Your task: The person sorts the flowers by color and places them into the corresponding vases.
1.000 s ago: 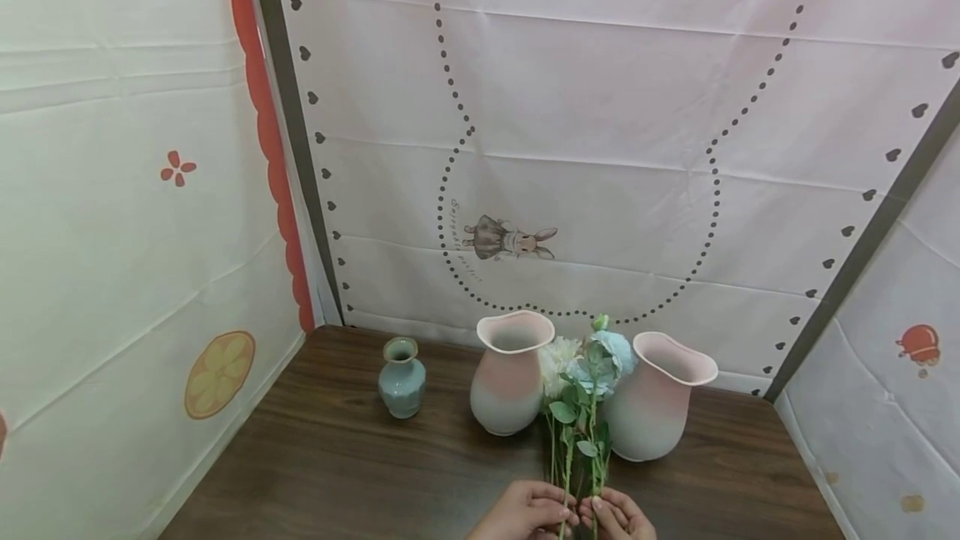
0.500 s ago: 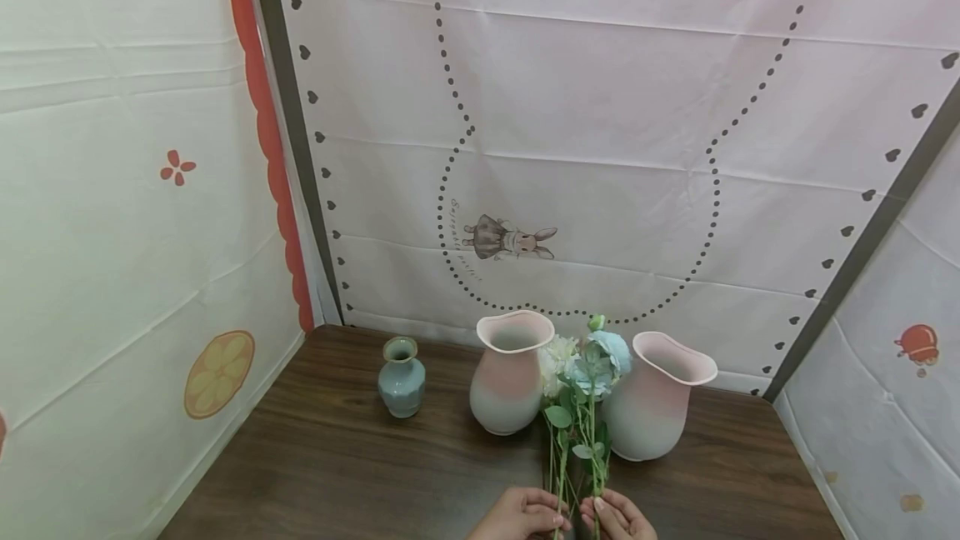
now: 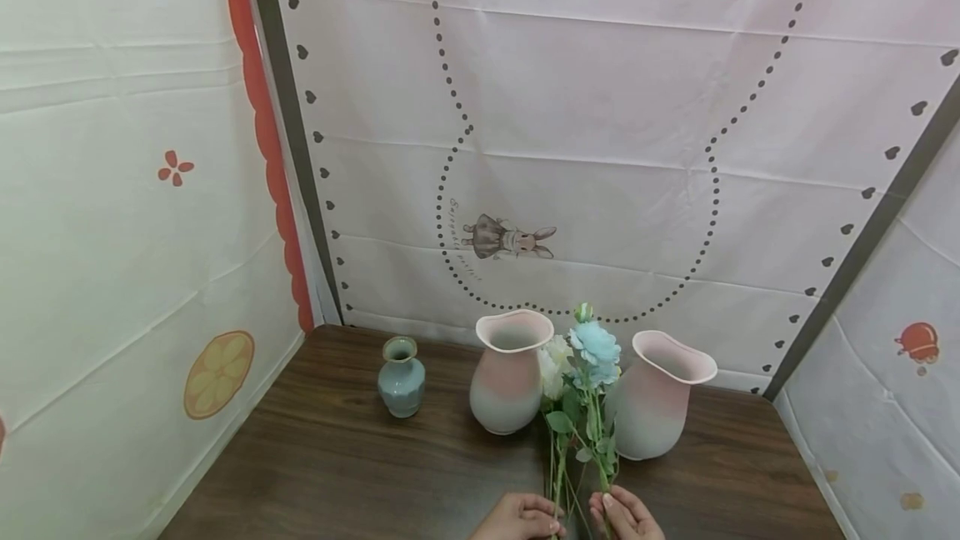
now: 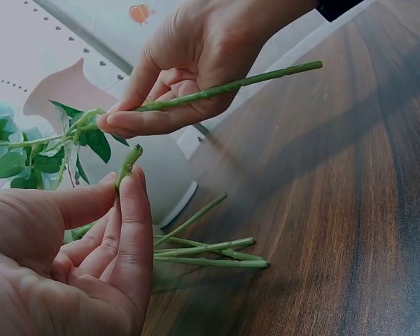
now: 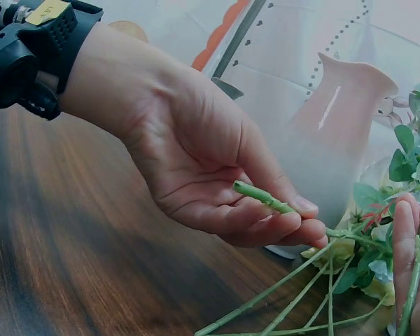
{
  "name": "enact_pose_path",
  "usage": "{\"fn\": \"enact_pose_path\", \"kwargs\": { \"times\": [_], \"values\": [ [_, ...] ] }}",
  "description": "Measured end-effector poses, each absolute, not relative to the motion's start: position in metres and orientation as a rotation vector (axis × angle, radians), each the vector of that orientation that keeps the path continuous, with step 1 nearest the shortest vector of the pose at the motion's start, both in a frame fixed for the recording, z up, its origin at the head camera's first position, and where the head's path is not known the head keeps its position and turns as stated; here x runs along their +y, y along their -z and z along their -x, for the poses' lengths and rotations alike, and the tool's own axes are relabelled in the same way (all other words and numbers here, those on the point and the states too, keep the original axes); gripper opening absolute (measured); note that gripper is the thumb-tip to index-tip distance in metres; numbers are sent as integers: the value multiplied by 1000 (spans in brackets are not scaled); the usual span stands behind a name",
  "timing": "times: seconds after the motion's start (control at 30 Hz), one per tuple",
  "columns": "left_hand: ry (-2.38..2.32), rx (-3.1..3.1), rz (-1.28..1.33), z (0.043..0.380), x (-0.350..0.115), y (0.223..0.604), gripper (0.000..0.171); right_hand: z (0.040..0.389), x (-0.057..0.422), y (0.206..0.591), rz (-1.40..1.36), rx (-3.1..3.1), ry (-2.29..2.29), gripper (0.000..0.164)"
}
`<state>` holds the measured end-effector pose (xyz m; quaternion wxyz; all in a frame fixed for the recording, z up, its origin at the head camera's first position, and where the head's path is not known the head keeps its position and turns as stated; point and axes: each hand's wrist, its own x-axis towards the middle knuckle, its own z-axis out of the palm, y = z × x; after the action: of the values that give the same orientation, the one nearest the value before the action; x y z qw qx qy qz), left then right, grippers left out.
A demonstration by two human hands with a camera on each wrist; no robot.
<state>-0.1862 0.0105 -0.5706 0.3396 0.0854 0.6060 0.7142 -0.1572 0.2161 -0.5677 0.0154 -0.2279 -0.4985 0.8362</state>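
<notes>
Pinching slim green stem [image 4: 129,164] near its end: left hand [image 3: 519,517], bottom centre of head view. Right hand [image 3: 628,515], just right, pinches leafy green stem [image 4: 266,78] of ruffled light-blue flower [image 3: 596,344]. Best done with light grips, leaves [image 3: 558,422] untangled gently.

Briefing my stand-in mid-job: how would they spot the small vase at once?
On the dark wooden table, find the two large pink vases. To their left stands the small vase. Of the three, it alone is blue, narrow-necked and brown-rimmed.

Dark wood-grain tabletop [image 3: 442,461] at 6 o'clock, rabbit-print cloth backdrop [image 3: 585,107] at 12. Citrus-print sheet [image 3: 112,248] at 9, pale sheet [image 3: 877,390] at 4.
</notes>
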Motion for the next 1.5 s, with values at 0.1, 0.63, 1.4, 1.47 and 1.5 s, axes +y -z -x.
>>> {"fn": "enact_pose_path", "kwargs": {
  "times": [0.1, 0.63, 1.4, 1.47, 1.5],
  "values": [
    [-1848, 1584, -223, 186, 11, 570, 29, 156, 217, 567, 709, -1514, -2601, 46],
    [-1799, 1474, -192, 225, 11, 673, 32, 153, 224, 519, 568, -1316, -2550, 19],
    [-1748, 1682, -174, 196, 8, 605, 28, 154, 227, 504, 288, -1179, -2610, 15],
    [-1739, 1676, -172, 196, 8, 605, 28, 154, 227, 504, 301, -1176, -2611, 15],
    [-1737, 1677, -172, 196, 8, 604, 27, 154, 227, 503, 308, -1175, -2611, 15]
  ]
}}
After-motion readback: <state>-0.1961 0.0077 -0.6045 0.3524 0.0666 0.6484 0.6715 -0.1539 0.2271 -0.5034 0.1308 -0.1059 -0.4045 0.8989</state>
